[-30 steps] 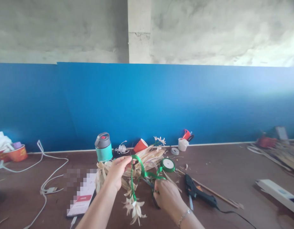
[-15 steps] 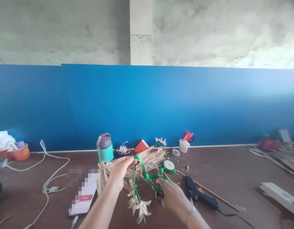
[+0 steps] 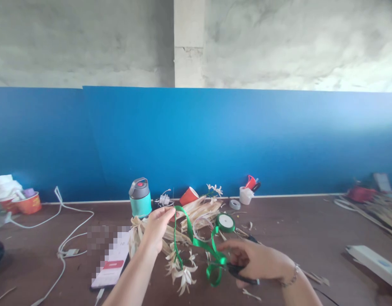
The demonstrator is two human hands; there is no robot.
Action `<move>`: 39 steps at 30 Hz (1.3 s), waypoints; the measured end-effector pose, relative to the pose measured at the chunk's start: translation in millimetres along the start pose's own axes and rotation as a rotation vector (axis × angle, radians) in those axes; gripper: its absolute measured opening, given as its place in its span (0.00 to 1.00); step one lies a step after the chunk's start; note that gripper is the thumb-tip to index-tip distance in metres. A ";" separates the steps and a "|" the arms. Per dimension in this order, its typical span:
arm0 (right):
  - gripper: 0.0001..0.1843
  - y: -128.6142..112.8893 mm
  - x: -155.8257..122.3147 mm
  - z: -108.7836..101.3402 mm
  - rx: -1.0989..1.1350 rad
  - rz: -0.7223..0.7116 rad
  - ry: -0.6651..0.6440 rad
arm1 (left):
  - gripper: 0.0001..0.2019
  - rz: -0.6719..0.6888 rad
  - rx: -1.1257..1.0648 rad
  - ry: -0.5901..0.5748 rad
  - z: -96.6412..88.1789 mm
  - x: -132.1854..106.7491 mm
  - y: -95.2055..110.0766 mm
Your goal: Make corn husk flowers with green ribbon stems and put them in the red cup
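Observation:
My left hand (image 3: 158,227) pinches the top of a green-wrapped flower stem (image 3: 175,238) and the end of a green ribbon (image 3: 188,221). White flowers (image 3: 184,276) hang head-down from that stem. The ribbon loops across to its spool (image 3: 225,222) and curls over the table below. My right hand (image 3: 253,259) is closed around black-handled scissors (image 3: 238,272), whose thin blades point left by the ribbon's curl. Behind my right hand, the black glue gun (image 3: 252,239) is mostly hidden.
Dried husks (image 3: 202,210) lie behind my hands, beside a clear tape ring (image 3: 202,227). A teal flask (image 3: 140,202), a tipped red cup (image 3: 188,195) and a white cup of tools (image 3: 246,195) stand along the blue partition (image 3: 215,140). A phone (image 3: 114,265) and white cables (image 3: 75,209) are left.
My right hand has moved right and turned, letting go of the ribbon loops and bringing the scissors into view. The flower stem has shifted slightly left in my left hand.

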State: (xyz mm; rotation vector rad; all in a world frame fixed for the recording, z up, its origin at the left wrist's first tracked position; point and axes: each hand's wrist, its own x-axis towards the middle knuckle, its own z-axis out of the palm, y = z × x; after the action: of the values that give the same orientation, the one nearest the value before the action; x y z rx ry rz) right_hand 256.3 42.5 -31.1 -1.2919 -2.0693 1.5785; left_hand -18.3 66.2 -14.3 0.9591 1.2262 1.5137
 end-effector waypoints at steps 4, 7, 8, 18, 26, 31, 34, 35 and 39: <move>0.31 -1.3 3.6 -2.2 0.357 -0.175 -0.052 | 0.10 -0.038 -0.075 0.006 1.5 1.8 -3.3; 0.25 -4.7 15.6 10.4 0.534 -0.333 0.018 | 0.11 -0.076 -0.135 -0.003 3.5 3.0 -7.6; 0.24 -6.2 20.3 16.1 0.550 -0.336 0.021 | 0.12 -0.089 -0.151 -0.005 4.2 3.1 -8.8; 0.22 -11.8 41.3 42.5 0.539 -0.232 0.123 | 0.09 -0.185 -0.310 0.016 8.9 -2.5 -7.9; 0.25 -1.3 46.2 40.4 0.448 -0.174 0.111 | 0.02 -0.295 -0.453 -0.037 11.7 -4.4 -5.3; 0.26 -12.9 42.0 49.1 0.192 -0.247 0.295 | 0.04 -0.308 -0.497 -0.026 12.9 -5.9 -6.1; 0.28 -16.4 39.0 49.6 0.136 -0.267 0.304 | 0.05 -0.320 -0.510 -0.020 11.2 -5.8 -6.0; 0.28 -16.7 39.2 49.4 0.138 -0.274 0.313 | 0.04 -0.328 -0.511 -0.025 10.8 -5.9 -6.2; 0.24 -15.0 45.3 49.7 0.170 -0.290 0.325 | 0.03 -0.357 -0.503 -0.068 12.4 -7.7 -8.3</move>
State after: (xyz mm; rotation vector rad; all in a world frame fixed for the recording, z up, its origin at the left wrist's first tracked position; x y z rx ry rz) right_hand 190.5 43.4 -51.4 -1.0527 -1.7853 1.2904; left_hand -3.0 62.5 -20.2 0.4279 0.8495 1.3907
